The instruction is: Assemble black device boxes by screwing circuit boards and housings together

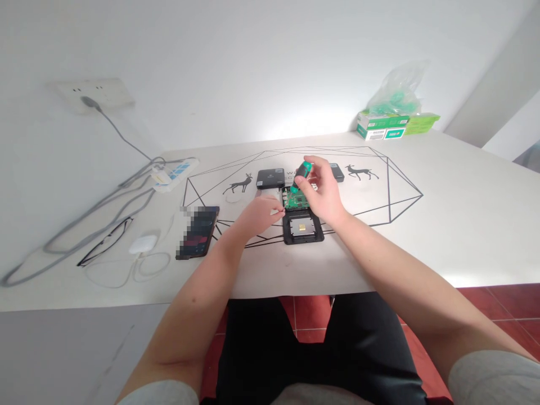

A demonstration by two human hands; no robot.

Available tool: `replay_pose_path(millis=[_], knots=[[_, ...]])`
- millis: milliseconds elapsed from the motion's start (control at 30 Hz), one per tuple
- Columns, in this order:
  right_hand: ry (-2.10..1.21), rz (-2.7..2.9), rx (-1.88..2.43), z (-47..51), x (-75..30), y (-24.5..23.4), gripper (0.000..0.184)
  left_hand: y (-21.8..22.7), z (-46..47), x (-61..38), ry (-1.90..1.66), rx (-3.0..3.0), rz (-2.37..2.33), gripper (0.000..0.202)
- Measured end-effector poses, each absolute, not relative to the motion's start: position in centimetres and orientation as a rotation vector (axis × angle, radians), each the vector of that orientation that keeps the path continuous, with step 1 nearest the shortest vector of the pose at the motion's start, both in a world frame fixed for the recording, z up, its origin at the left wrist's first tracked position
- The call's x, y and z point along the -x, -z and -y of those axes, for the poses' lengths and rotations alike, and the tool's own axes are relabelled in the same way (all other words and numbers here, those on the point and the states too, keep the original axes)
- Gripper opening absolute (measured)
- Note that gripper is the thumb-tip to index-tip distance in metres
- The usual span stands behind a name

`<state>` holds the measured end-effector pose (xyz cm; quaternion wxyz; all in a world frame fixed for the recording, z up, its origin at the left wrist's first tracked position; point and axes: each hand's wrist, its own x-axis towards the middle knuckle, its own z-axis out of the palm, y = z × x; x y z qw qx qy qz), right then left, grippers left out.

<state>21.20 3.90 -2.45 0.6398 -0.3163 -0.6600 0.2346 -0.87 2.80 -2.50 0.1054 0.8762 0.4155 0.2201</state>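
Observation:
In my right hand (323, 188) is a green and black screwdriver (302, 175), its handle tilted and its lower end over a green circuit board (297, 199). My left hand (264, 215) is closed at the board's left edge, thumb and fingers pinched together; what they hold, if anything, is too small to make out. The board sits in a black casing. Nearer to me lies an opened black case half (319, 233) with a metal plate (301, 226) on its inside. Behind my hands rest a black box (270, 178) with small stickers and another dark box (337, 172), partly hidden.
Left of my forearm lies a phone (202, 233). Beyond it are eyeglasses (105, 242), a white earbud case (143, 242) with a cable, and a power strip (177, 175) with grey cords. Green and white boxes (382, 125) and a plastic bag (396, 95) stand at the back right.

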Motion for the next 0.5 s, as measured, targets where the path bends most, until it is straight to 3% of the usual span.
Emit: replay_pose_path(millis=[233,500], knots=[[-0.861,1.59,0.513,-3.0,-20.9,1.7,0.036,2.5,-2.1,0.2,-0.526,-2.356,-0.93,0.015],[-0.834,1.657,0.487,-1.9,-20.5,1.6,0.036,2.4,-1.9,-0.2,-0.384,-2.339,-0.859,0.01]])
